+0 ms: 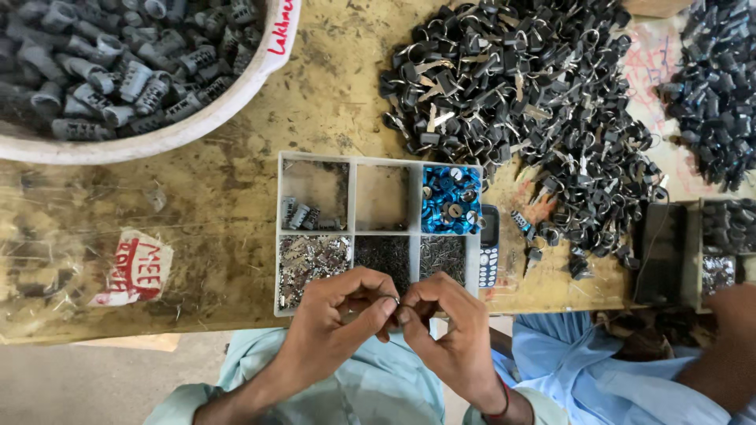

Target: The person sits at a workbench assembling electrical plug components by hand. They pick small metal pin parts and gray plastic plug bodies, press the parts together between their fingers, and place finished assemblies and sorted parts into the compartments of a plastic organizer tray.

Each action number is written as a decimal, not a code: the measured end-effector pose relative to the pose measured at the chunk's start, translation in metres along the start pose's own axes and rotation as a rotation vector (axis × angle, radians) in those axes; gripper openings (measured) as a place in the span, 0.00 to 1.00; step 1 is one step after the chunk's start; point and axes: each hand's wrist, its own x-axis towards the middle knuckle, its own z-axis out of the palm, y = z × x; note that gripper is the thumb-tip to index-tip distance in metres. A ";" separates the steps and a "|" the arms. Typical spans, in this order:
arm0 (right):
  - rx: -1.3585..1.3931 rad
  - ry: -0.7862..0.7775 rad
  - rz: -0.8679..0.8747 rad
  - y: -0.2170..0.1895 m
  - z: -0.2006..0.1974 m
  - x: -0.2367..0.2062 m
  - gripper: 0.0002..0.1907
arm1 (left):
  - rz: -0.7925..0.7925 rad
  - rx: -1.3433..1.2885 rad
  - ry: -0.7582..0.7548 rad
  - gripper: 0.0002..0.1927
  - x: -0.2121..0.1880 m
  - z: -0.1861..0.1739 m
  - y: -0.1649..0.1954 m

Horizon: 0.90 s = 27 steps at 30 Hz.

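Pinching together at the near edge of the table: left hand (335, 315) and right hand (449, 330), fingertips meeting over a tiny metallic part (396, 300). Showing only as a small bright glint between thumb and forefinger, too small to make out its shape. Curling both hands nearly closed around that spot, so impossible to tell which one is truly gripping it, or whether both are. Wearing a thin red band (502, 403) at the right wrist.

Sitting just beyond the knuckles, a white compartment tray (353, 228), its near edge hiding behind the fingers. Holding blue round caps (450, 200) in the far cell above the right hand, a few grey cylinders (299, 214) in the far cell above the left hand, shiny flat metal bits (313, 260) and fine dark pins (382, 253) in the nearer cells. Peeking out just right of the tray, a blue keypad phone (489, 245), half covered by the tray wall.

Spreading well beyond the right hand, a heap of black padlock-like bodies with wire loops (520, 94), individual pieces blurring together. Lying far beyond the left hand, a white tub (197, 118) of grey cylinders, cut off by the top and left of the frame.

Entering far to the right of the right hand, another person's arm (728, 354), cropped at the corner, hand unseen.
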 end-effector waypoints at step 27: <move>0.183 -0.441 -0.227 -0.012 0.002 0.060 0.13 | 0.042 0.079 0.022 0.05 -0.032 -0.030 0.016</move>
